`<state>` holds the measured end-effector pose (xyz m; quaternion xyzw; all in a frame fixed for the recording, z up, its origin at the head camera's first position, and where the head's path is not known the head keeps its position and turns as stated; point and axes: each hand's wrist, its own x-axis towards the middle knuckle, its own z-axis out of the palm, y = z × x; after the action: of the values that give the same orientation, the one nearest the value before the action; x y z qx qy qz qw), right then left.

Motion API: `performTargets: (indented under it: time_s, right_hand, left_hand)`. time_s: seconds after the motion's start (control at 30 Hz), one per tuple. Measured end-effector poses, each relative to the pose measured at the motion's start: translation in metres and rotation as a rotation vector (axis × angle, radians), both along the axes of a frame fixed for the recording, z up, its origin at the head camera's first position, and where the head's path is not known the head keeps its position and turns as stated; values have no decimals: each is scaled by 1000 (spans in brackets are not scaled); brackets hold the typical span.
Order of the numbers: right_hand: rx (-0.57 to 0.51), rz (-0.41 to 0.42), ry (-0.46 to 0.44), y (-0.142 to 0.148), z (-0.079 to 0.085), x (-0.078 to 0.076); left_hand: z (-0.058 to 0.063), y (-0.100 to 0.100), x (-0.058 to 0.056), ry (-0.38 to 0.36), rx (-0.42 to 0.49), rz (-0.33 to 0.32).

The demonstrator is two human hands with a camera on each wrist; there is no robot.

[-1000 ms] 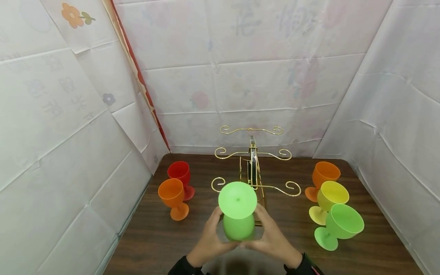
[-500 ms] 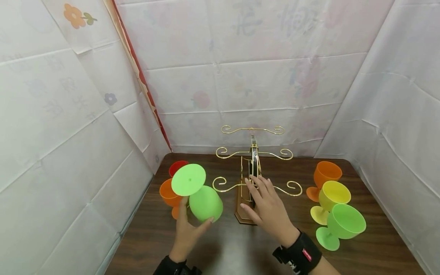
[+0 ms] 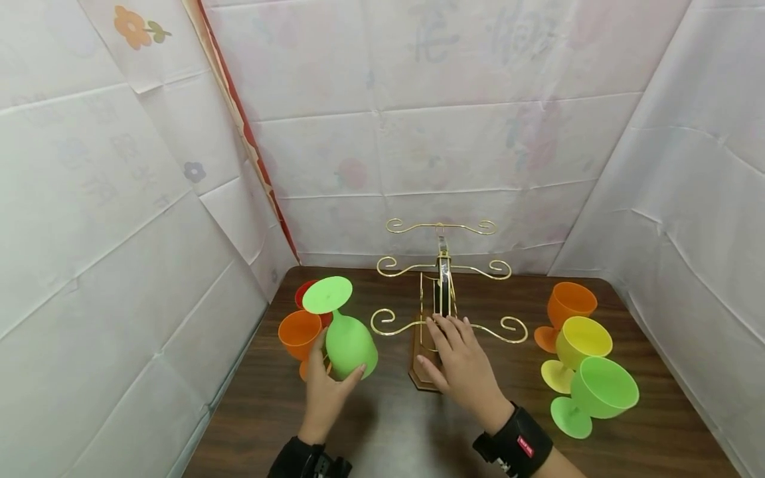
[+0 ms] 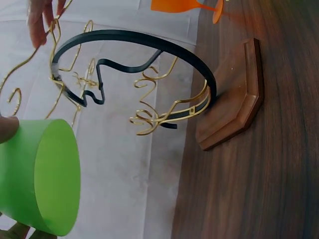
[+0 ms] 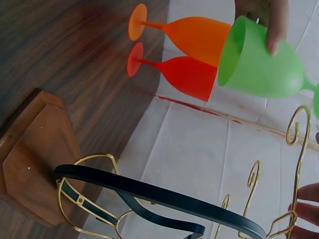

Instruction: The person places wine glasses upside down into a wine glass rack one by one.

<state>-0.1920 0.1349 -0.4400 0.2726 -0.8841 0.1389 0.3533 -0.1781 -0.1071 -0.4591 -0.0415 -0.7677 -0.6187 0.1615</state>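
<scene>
My left hand (image 3: 325,401) grips a green goblet (image 3: 351,348) by its bowl, thumb and fingers on opposite sides. The goblet is upside down and tilted, its foot up and to the left. It hangs left of a gold wire goblet rack (image 3: 443,285) with a black curved frame and a wooden base (image 3: 421,377). In the left wrist view the goblet's open rim (image 4: 57,177) faces the rack. My right hand (image 3: 469,375) rests its fingertips on the middle of the rack's nearest wire arm, thumb held apart.
An orange goblet (image 3: 299,332) and a red goblet (image 3: 303,291), partly hidden, stand upright at the left. Orange (image 3: 572,302), yellow (image 3: 584,340) and green (image 3: 606,388) goblets stand at the right. White sheets (image 3: 466,146) enclose the dark wooden table (image 3: 490,438).
Both hands were on the inverted green goblet in front of the rack. The left hand has carried it leftward and tilted it; the right hand has let go and moved onto the rack's front arm.
</scene>
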Motion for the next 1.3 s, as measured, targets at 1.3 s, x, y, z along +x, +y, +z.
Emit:
performTargets:
  time_s: [1.3]
  right_hand:
    - [-9, -20, 44, -4, -6, 2]
  left_hand:
    - [-57, 38, -29, -7, -322, -89]
